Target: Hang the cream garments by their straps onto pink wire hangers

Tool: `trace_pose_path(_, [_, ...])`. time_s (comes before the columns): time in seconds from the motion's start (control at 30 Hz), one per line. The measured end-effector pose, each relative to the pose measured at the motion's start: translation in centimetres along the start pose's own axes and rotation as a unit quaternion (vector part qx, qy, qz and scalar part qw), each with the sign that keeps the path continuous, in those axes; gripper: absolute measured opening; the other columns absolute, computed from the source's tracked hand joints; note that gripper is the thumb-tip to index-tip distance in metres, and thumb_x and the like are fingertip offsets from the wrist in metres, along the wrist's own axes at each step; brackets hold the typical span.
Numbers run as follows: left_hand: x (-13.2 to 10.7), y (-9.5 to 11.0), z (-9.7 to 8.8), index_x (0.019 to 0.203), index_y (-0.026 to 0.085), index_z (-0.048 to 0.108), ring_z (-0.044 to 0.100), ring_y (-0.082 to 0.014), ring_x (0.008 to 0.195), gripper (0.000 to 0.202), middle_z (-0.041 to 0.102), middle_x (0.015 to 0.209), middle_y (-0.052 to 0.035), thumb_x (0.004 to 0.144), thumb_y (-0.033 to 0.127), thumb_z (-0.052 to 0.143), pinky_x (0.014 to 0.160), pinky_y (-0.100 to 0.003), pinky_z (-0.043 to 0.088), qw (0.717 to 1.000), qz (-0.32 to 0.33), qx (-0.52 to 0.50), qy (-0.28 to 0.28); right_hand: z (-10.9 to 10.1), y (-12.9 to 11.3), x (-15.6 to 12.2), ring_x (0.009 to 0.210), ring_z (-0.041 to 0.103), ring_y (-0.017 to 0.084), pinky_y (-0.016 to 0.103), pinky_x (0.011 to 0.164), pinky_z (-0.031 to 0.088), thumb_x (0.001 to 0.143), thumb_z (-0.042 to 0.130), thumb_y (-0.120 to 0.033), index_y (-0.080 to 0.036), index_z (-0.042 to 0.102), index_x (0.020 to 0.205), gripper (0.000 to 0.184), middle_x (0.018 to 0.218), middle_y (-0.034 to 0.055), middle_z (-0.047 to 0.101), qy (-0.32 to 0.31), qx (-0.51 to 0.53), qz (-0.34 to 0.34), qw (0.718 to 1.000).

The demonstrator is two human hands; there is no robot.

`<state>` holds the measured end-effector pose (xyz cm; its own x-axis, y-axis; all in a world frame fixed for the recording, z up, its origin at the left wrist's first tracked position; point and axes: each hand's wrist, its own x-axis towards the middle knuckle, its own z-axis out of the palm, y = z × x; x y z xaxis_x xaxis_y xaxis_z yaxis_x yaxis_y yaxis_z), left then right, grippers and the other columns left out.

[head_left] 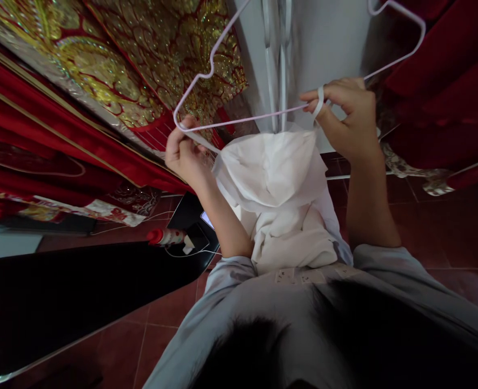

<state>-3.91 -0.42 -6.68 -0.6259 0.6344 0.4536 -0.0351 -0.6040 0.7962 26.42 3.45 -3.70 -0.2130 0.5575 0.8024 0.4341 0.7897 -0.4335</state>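
Stretching crosswise, lilac hanger (pixel 247 119), seemingly pointing forward

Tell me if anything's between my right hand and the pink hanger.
Nothing visible blocks it: the right hand is already at the pink hanger's lower bar. A white strap crosses the fingers there, and the white garment hangs below that spot.
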Motion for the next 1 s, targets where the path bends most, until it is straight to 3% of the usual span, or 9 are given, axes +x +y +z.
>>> trace_pose_path(0.17, [1.7, 0.3, -2.5, 0.125, 0.037, 0.071, 0.035, -0.0244, 0.166, 0.025, 0.078, 0.135, 0.0105, 0.101, 0.032, 0.071, 0.116, -0.045, 0.052, 0.991, 0.125, 0.031, -0.039, -0.1, -0.2, -0.1, 0.094, 0.077, 0.026, 0.05, 0.101, 0.048, 0.104, 0.059, -0.046, -0.033, 0.083, 0.103, 0.027, 0.092, 0.0006, 0.083, 0.011, 0.003, 0.002, 1.0])
trace_pose_path(0.3, [1.2, 3.0, -0.4, 0.124, 0.033, 0.071, 0.043, -0.0281, 0.161, 0.039, 0.07, 0.149, 0.004, 0.09, 0.044, 0.087, 0.127, -0.044, 0.046, 0.984, 0.137, 0.079, -0.083, -0.7, -0.2, 0.0, 0.089, 0.074, 0.027, 0.05, 0.099, 0.051, 0.106, 0.061, -0.052, -0.042, 0.082, 0.106, 0.023, 0.09, -0.0016, 0.082, 0.033, -0.016, 0.01, 0.999])
trace_pose_path(0.43, [1.3, 5.4, 2.6, 0.114, 0.028, 0.076, 0.066, -0.0299, 0.131, 0.041, 0.076, 0.129, -0.0035, 0.086, 0.052, 0.093, 0.114, -0.041, 0.055, 0.965, 0.11, 0.126, -0.2, -0.7, -0.5, 0.1, 0.083, 0.072, 0.026, 0.05, 0.095, 0.051, 0.105, 0.061, -0.055, -0.037, 0.084, 0.105, 0.03, 0.085, -0.0004, 0.082, 0.069, -0.015, -0.008, 0.997])
trace_pose_path(0.53, [1.9, 6.9, 4.2, 0.107, 0.03, 0.075, 0.067, -0.0291, 0.115, 0.034, 0.075, 0.116, -0.0033, 0.085, 0.047, 0.096, 0.102, -0.039, 0.058, 0.943, 0.081, 0.174, -0.273, -0.1, -1.0, 0.1, 0.078, 0.07, 0.026, 0.051, 0.094, 0.049, 0.104, 0.061, -0.059, -0.032, 0.084, 0.097, 0.036, 0.08, 0.0001, 0.08, 0.102, -0.01, -0.018, 0.995])
trace_pose_path(0.63, [2.7, 7.6, 5.4, 0.093, 0.03, 0.068, 0.063, -0.0278, 0.09, 0.02, 0.066, 0.092, -0.0042, 0.093, 0.039, 0.086, 0.087, -0.04, 0.056, 0.908, 0.102, 0.262, -0.311, 0.2, -1.2, 0.0, 0.078, 0.069, 0.027, 0.054, 0.099, 0.048, 0.104, 0.056, -0.063, -0.036, 0.081, 0.093, 0.038, 0.081, -0.0005, 0.08, 0.088, -0.034, 0.002, 0.996])
trace_pose_path(0.73, [3.6, 7.2, 6.2, 0.077, 0.029, 0.057, 0.056, -0.0272, 0.076, 0.024, 0.052, 0.078, -0.0039, 0.094, 0.03, 0.074, 0.079, -0.043, 0.05, 0.894, 0.125, 0.312, -0.298, 0.0, -1.0, -0.2, 0.085, 0.069, 0.03, 0.056, 0.108, 0.046, 0.105, 0.05, -0.062, -0.041, 0.079, 0.098, 0.036, 0.084, -0.0001, 0.079, 0.055, -0.066, 0.033, 0.996])
trace_pose_path(0.8, [4.0, 6.2, 6.1, 0.071, 0.029, 0.055, 0.057, -0.0275, 0.076, 0.029, 0.05, 0.075, -0.0045, 0.093, 0.03, 0.073, 0.079, -0.044, 0.048, 0.913, 0.101, 0.295, -0.263, -0.2, -0.9, -0.2, 0.087, 0.069, 0.03, 0.055, 0.11, 0.045, 0.105, 0.051, -0.058, -0.042, 0.079, 0.103, 0.033, 0.085, -0.0001, 0.078, 0.05, -0.059, 0.03, 0.997])
trace_pose_path(0.93, [3.1, 3.3, 4.8, 0.078, 0.028, 0.058, 0.062, -0.0239, 0.083, 0.03, 0.055, 0.072, -0.0012, 0.103, 0.032, 0.075, 0.084, -0.043, 0.05, 0.981, -0.038, 0.149, -0.118, -0.3, -1.1, -0.2, 0.089, 0.07, 0.027, 0.051, 0.102, 0.051, 0.106, 0.055, -0.05, -0.037, 0.079, 0.119, 0.03, 0.086, -0.0005, 0.079, 0.061, -0.024, 0.004, 0.998])
trace_pose_path(1.0, [1.6, 2.3, 4.7, 0.087, 0.025, 0.056, 0.062, -0.018, 0.079, 0.026, 0.057, 0.071, 0.0023, 0.112, 0.025, 0.063, 0.086, -0.038, 0.052, 0.99, -0.126, 0.046, -0.053, -0.2, -1.5, -0.2, 0.092, 0.07, 0.028, 0.051, 0.102, 0.052, 0.107, 0.053, -0.045, -0.037, 0.077, 0.127, 0.032, 0.089, -0.0003, 0.081, 0.061, -0.022, 0.016, 0.998])
